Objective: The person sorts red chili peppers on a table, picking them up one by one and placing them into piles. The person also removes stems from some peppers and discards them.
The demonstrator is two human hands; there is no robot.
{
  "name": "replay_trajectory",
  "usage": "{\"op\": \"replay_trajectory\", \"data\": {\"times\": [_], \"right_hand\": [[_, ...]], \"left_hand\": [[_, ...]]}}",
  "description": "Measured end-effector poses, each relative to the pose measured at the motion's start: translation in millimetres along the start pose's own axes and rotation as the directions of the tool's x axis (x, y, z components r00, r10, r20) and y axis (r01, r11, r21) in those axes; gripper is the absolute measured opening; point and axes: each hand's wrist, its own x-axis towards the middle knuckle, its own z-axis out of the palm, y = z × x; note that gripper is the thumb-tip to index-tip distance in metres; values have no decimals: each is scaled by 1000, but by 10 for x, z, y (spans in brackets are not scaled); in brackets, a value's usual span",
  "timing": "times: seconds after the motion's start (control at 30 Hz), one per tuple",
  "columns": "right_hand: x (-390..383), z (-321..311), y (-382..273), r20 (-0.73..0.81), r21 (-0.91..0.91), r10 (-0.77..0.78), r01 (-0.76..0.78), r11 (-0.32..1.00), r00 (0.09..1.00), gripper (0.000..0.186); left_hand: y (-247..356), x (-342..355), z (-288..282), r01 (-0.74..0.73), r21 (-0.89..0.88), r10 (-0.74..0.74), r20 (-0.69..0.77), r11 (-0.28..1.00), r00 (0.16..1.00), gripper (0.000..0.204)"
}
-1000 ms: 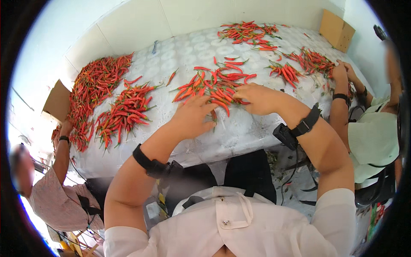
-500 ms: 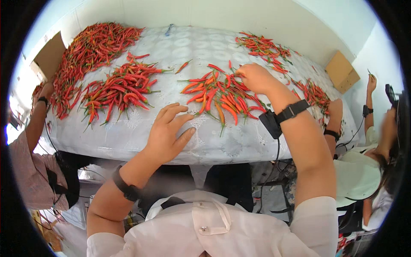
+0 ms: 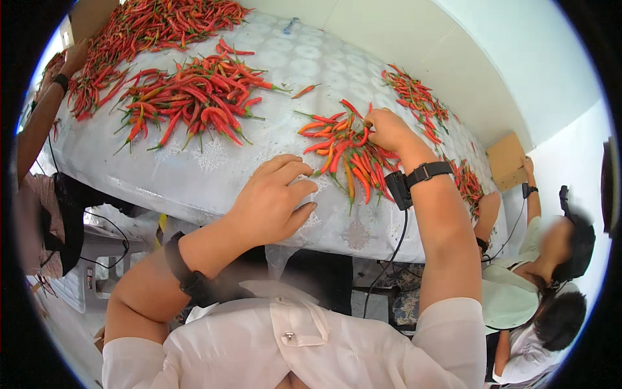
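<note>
Presently the right hand (image 3: pixel 391 131) bends over a loose pile of slender red-orange chillies (image 3: pixel 340 141), right of centre; its hold I cannot tell; the left hand (image 3: pixel 269 196) seems empty, loosely spread; light pinching is probably wisest.

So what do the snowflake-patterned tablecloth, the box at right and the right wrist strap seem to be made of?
Tablecloth: probably plastic or vinyl, glossy, judging by light glinting along its near edge. Box: likely cardboard, matte, from its plain brown flat faces. Right wrist strap: perhaps fabric webbing, dull black; it bends round the arm, but no weave shows.
</note>
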Motion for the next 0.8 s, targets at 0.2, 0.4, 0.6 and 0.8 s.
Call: {"op": "replay_trajectory", "data": {"times": [0.2, 0.4, 0.6, 0.8], "right_hand": [[-180, -480, -94, -68, 20, 62, -61, 998, 996, 22], [-244, -630, 59, -67, 120, -9, 17, 993, 998, 19], [-122, -677, -141, -173, 59, -141, 153, 986, 975, 13], [207, -350, -499, -108, -53, -291, 287, 956, 951, 10]], "left_hand": [[-11, -11, -14, -8, -13, 8, 4, 1000, 1000, 29], [12, 0, -20, -20, -10, 20, 9, 1000, 1000, 26], [-3, -17, -9, -2, -29, 3, 20, 1000, 1000, 28], [-17, -6, 11, 9, -28, -8, 15, 1000, 1000, 27]]}}
